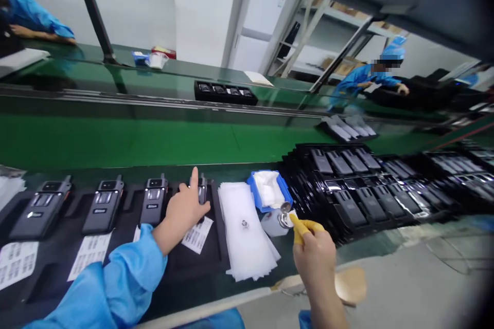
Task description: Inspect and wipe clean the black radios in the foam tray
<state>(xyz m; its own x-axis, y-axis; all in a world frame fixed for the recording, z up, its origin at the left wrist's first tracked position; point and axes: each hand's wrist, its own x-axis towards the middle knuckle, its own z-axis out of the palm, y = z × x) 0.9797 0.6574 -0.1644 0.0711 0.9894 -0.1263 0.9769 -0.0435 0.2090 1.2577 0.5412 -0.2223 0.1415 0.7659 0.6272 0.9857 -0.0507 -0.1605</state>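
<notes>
My left hand [185,206] lies over the rightmost handheld radio [201,193] in the black tray [208,254], index finger and thumb spread. It covers much of that radio. Three more dark radios, among them the nearest one [153,203], lie in a row to the left with printed label sheets below them. My right hand [314,247] wears yellow finger cots and pinches a small white wipe [292,216]. The wipe is at the metal top of a translucent dispenser bottle [273,223], whose lid is up.
Between my hands lies a stack of white translucent sleeves [245,231]. Behind the bottle stands a blue bin [252,185] with white wipes. Stacked black trays of devices [335,180] fill the right. A green conveyor belt [154,139] runs beyond; co-workers in blue sit across it.
</notes>
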